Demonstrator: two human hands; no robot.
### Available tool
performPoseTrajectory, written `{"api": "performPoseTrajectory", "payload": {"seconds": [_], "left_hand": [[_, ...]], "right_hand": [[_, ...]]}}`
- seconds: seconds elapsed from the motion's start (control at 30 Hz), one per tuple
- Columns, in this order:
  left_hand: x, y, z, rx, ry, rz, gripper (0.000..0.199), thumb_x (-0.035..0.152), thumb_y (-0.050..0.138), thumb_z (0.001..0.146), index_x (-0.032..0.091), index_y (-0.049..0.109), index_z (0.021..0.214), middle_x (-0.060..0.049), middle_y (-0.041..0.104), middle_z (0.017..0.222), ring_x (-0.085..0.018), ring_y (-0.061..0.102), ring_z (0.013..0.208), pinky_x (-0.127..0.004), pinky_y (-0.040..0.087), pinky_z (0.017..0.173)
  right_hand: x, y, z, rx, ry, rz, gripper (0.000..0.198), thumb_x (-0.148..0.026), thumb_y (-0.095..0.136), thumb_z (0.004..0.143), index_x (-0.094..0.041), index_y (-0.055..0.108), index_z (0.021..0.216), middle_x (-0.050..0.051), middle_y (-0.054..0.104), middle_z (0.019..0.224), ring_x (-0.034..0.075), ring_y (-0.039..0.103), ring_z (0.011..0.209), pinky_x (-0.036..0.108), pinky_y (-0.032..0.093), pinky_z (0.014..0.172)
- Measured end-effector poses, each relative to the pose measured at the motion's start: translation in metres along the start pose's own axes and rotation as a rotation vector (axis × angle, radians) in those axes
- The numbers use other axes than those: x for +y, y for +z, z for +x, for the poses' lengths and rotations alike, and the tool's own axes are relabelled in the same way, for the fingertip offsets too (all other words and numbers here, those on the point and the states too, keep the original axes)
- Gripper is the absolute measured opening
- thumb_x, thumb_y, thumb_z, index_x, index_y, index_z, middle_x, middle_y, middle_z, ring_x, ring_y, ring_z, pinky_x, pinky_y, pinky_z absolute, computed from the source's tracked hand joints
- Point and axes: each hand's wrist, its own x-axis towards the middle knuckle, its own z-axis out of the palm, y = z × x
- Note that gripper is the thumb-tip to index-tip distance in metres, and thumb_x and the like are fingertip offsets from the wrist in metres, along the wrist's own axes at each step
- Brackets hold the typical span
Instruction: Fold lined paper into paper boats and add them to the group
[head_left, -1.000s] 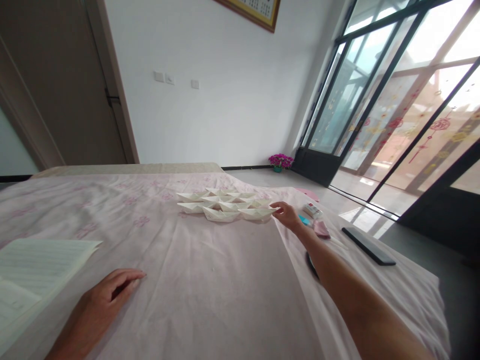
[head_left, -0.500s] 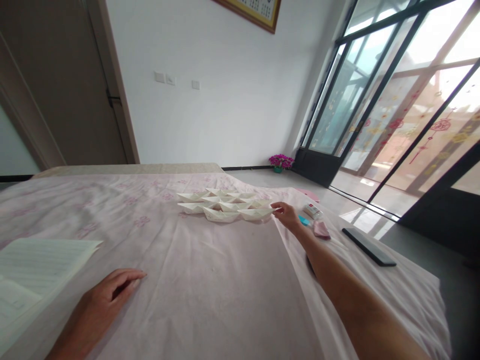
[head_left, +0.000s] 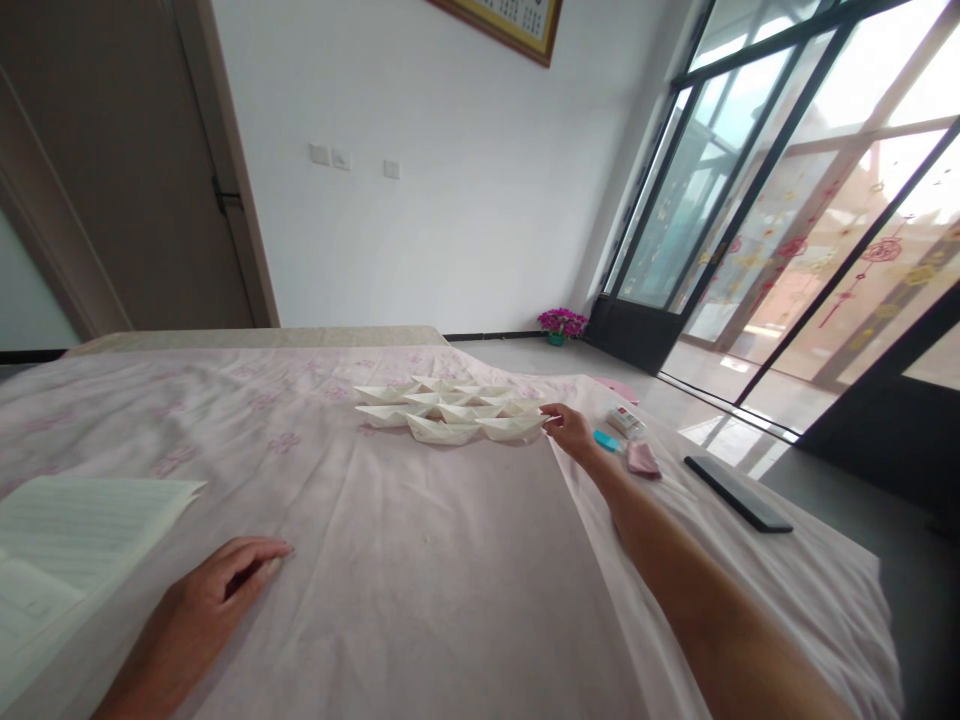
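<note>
Right hand (head_left: 568, 428) on the end boat (head_left: 511, 430)!

And here, on my far-off screen, it's the right hand reaching long over the cloth (head_left: 450, 580), thumb and finger narrowed on the right tip of that pale folded boat. It sits at the right end of the front row, down on the cloth, with its neighbour (head_left: 442, 432) just to the left and the other boats (head_left: 427, 397) packed close behind. From here I can't count them cleanly; the hulls overlap!

Over to the left hand (head_left: 210, 595): low, near side, resting on the cloth, fingers loosely bent, a slim gap between thumb and forefinger, and I see nothing in it. Just beyond its wrist lies the notebook (head_left: 112, 515), spread at the left edge (a ruled one, by the look of those lines).

On the right flank, past the right hand, I've got a white packet (head_left: 624, 421), a blue piece (head_left: 605, 441) and a pink piece (head_left: 643, 460) bunched near one another, with a dark slab (head_left: 739, 493) lying aslant farther out.
</note>
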Motion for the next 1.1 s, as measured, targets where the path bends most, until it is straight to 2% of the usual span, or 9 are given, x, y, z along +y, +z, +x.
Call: {"api": "performPoseTrajectory", "payload": {"seconds": [0.23, 0.37, 0.47, 0.57, 0.63, 0.77, 0.9, 1.0, 1.1], "left_hand": [[0.003, -0.001, -0.001, -0.017, -0.039, -0.011, 0.031, 0.049, 0.051, 0.083, 0.029, 0.075, 0.087, 0.002, 0.074, 0.101, -0.019, 0.070, 0.093, -0.022, 0.055, 0.084], [-0.001, 0.000, -0.001, -0.036, -0.052, -0.032, 0.031, 0.049, 0.051, 0.083, 0.029, 0.074, 0.090, 0.001, 0.074, 0.103, -0.019, 0.069, 0.096, -0.022, 0.054, 0.085], [-0.002, 0.001, -0.001, -0.036, -0.040, -0.044, 0.032, 0.048, 0.050, 0.085, 0.029, 0.074, 0.092, 0.001, 0.073, 0.104, -0.019, 0.069, 0.098, -0.023, 0.054, 0.086], [0.002, 0.000, 0.000, -0.045, -0.041, -0.039, 0.032, 0.048, 0.049, 0.085, 0.028, 0.074, 0.092, 0.001, 0.073, 0.104, -0.020, 0.068, 0.097, -0.025, 0.053, 0.086], [0.006, -0.002, 0.000, -0.053, -0.042, -0.041, 0.032, 0.048, 0.049, 0.085, 0.028, 0.074, 0.092, 0.001, 0.073, 0.103, -0.020, 0.068, 0.096, -0.025, 0.053, 0.086], [0.010, -0.005, -0.001, -0.057, -0.054, -0.049, 0.032, 0.047, 0.048, 0.086, 0.028, 0.074, 0.092, 0.001, 0.073, 0.103, -0.020, 0.068, 0.095, -0.025, 0.052, 0.085], [0.014, -0.004, -0.006, -0.081, -0.053, -0.039, 0.032, 0.045, 0.046, 0.088, 0.028, 0.073, 0.093, 0.000, 0.071, 0.108, -0.019, 0.067, 0.099, -0.025, 0.051, 0.086], [0.017, -0.004, -0.010, -0.135, -0.011, -0.029, 0.031, 0.041, 0.045, 0.089, 0.028, 0.072, 0.099, -0.001, 0.067, 0.115, -0.019, 0.065, 0.102, -0.027, 0.050, 0.088], [0.015, -0.011, -0.011, -0.233, 0.099, -0.018, 0.031, 0.039, 0.045, 0.090, 0.030, 0.070, 0.106, -0.001, 0.066, 0.117, -0.019, 0.064, 0.105, -0.028, 0.049, 0.090]], "right_hand": [[-0.009, -0.004, -0.007, 0.067, 0.065, 0.050, 0.049, -0.009, 0.053, 0.057, -0.017, 0.068, 0.103, 0.004, 0.071, 0.091, 0.014, 0.067, 0.067, 0.025, 0.054, 0.062], [-0.024, -0.017, -0.015, 0.237, 0.096, 0.072, 0.052, -0.011, 0.047, 0.056, -0.015, 0.066, 0.104, 0.006, 0.070, 0.093, 0.015, 0.067, 0.068, 0.027, 0.053, 0.062], [-0.052, -0.025, -0.018, 0.416, 0.088, 0.094, 0.053, -0.015, 0.042, 0.059, -0.014, 0.062, 0.108, 0.008, 0.067, 0.098, 0.016, 0.066, 0.073, 0.028, 0.053, 0.063], [-0.099, -0.022, -0.025, 0.481, 0.022, 0.131, 0.052, -0.014, 0.039, 0.061, -0.015, 0.062, 0.107, 0.008, 0.067, 0.101, 0.015, 0.065, 0.077, 0.027, 0.052, 0.065], [-0.140, -0.011, -0.035, 0.417, -0.053, 0.165, 0.047, -0.013, 0.039, 0.061, -0.017, 0.065, 0.099, 0.004, 0.068, 0.095, 0.014, 0.065, 0.075, 0.025, 0.050, 0.064], [-0.223, 0.027, -0.076, 0.006, -0.300, 0.236, 0.038, -0.007, 0.041, 0.063, -0.018, 0.068, 0.088, 0.001, 0.066, 0.081, 0.013, 0.063, 0.074, 0.025, 0.049, 0.066], [-0.278, 0.070, -0.130, -0.488, -0.406, 0.075, 0.036, -0.007, 0.056, 0.073, -0.022, 0.071, 0.102, 0.005, 0.068, 0.103, 0.017, 0.062, 0.094, 0.030, 0.050, 0.082], [-0.295, 0.098, -0.164, -0.570, -0.422, -0.006, 0.033, -0.018, 0.066, 0.080, -0.022, 0.068, 0.113, 0.008, 0.067, 0.111, 0.022, 0.060, 0.106, 0.036, 0.046, 0.095], [-0.297, 0.120, -0.188, -0.506, -0.434, 0.054, 0.029, -0.019, 0.063, 0.086, -0.020, 0.066, 0.115, 0.008, 0.067, 0.112, 0.020, 0.059, 0.107, 0.035, 0.043, 0.099]]}}
